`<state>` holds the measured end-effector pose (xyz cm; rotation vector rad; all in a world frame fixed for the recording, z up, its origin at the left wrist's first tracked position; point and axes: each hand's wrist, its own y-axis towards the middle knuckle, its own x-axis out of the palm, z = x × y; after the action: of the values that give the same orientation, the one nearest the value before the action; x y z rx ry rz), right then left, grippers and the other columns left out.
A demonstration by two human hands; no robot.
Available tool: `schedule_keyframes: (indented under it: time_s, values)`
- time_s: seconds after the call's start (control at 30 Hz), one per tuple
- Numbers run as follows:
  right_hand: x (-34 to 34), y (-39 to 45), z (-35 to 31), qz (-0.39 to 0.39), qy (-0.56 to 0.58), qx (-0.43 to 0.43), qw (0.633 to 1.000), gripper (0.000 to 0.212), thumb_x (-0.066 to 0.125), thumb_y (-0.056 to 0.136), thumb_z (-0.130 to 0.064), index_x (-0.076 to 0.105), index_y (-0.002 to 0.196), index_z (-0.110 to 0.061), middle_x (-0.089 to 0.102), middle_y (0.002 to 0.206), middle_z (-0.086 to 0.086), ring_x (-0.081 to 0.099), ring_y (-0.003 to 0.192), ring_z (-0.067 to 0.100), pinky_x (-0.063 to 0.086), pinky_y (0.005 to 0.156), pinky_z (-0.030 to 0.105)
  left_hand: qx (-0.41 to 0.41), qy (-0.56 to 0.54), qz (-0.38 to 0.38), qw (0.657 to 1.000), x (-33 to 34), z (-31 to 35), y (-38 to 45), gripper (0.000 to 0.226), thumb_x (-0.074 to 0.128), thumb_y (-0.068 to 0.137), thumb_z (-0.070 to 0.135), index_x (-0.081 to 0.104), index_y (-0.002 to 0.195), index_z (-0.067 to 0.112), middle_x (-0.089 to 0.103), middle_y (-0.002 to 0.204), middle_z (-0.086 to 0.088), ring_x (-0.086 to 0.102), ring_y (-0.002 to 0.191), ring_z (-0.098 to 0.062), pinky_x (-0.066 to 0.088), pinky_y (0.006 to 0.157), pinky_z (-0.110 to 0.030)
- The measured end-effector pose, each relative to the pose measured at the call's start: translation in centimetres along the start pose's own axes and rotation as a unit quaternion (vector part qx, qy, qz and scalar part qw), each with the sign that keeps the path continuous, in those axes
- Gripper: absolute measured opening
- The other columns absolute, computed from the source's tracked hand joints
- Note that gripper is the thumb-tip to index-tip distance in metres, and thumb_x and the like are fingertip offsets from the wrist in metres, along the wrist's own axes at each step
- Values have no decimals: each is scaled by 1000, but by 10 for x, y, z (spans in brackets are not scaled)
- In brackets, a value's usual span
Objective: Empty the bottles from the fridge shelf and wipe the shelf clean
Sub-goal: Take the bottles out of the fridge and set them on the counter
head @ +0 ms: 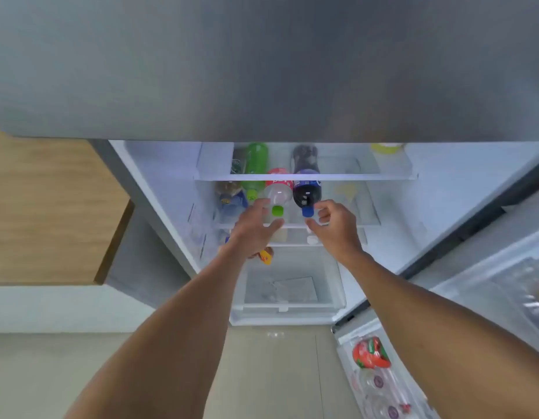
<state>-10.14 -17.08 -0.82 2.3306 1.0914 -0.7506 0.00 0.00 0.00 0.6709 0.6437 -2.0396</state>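
An open fridge is seen from above, its white plastic interior lit and its grey metal front blurred across the top of the view. On a clear glass fridge shelf several plastic bottles stand close together. A clear bottle with a pink label and a square-looking green cap is placed at the front, touching a dark bottle with a blue label and a round blue cap just beside it. Behind and to the left, a translucent green bottle with a green cap is seen, and further left a brownish bottle with a blue and yellow label, partly blurred.

The left hand is held with the fingers spread apart around the neck of the clear bottle, thumb below the cap and fingers at the shoulder; whether the bottle is actually touched cannot be told. The right hand is likewise held apart, curved just beside the blue cap of the dark bottle, with nothing clamped.

Below, a frosted plastic drawer is seen at the bottom of the fridge. On the right, a door bin holds a red and green packet. The floor is smooth beige tile, and a wooden panel is seen at the left.
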Motion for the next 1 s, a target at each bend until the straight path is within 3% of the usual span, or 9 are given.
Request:
schedule_keyframes:
  time_s: [0.1,0.13,0.2,0.27,0.43,0.57,0.7,0.87,1.0]
  values:
    - [17,19,16,-6,3,25,1000,42,83,78,-24,66,114,-14,62,99,7,65,83,20,59,80,37,-17,-26,22,999,18,-2,25,63,74,89,42,48,144,24,61,138,-4,58,125,-24,51,103,-40]
    - [23,22,18,-15,0,34,999,42,83,78,-24,65,115,-15,61,101,7,66,85,21,59,81,37,-25,-41,17,999,23,-3,29,62,74,89,40,48,143,24,61,135,-4,61,119,-22,55,95,-34]
    - [35,30,27,-19,10,37,999,41,83,77,-24,65,113,-15,61,103,9,67,86,22,58,83,37,-42,-65,17,997,34,-6,41,56,74,91,38,49,139,24,62,126,0,64,91,-13,54,60,-15]
    - [44,36,32,-12,17,37,999,40,85,74,-26,65,107,-17,61,100,10,67,83,23,59,81,38,-54,-78,32,995,44,-10,52,49,74,91,38,48,131,26,63,119,2,63,84,-15,44,46,-16]
    - [58,51,42,21,29,55,998,39,88,70,-26,60,96,-16,57,96,11,62,79,24,55,77,32,-99,-143,86,981,70,-13,67,38,76,88,36,44,109,34,68,102,2,71,94,-27,61,81,-44]
    - [56,50,37,40,44,73,996,36,83,68,-12,61,95,-14,57,98,9,59,78,21,52,72,23,-100,-192,130,968,73,-6,60,37,79,88,30,51,112,24,67,90,7,65,90,-17,48,80,-28]
    - [47,24,22,88,66,21,994,35,78,67,-6,62,96,-15,53,98,7,57,80,20,41,68,6,-90,-192,154,965,61,2,38,38,82,84,38,55,108,27,68,84,15,66,85,-8,49,77,-28]
    - [20,-5,-1,112,51,-45,991,39,83,69,-4,63,102,-13,53,103,7,57,87,17,56,73,32,-60,-182,163,968,43,11,-2,34,81,80,39,54,100,34,67,80,8,63,74,3,62,69,-49]
    - [-6,-24,-24,108,16,-80,991,40,85,69,-6,65,102,-14,56,101,7,60,85,18,58,70,37,-1,-137,189,972,18,25,-34,28,76,83,43,57,101,33,66,71,8,63,63,0,58,67,-33]
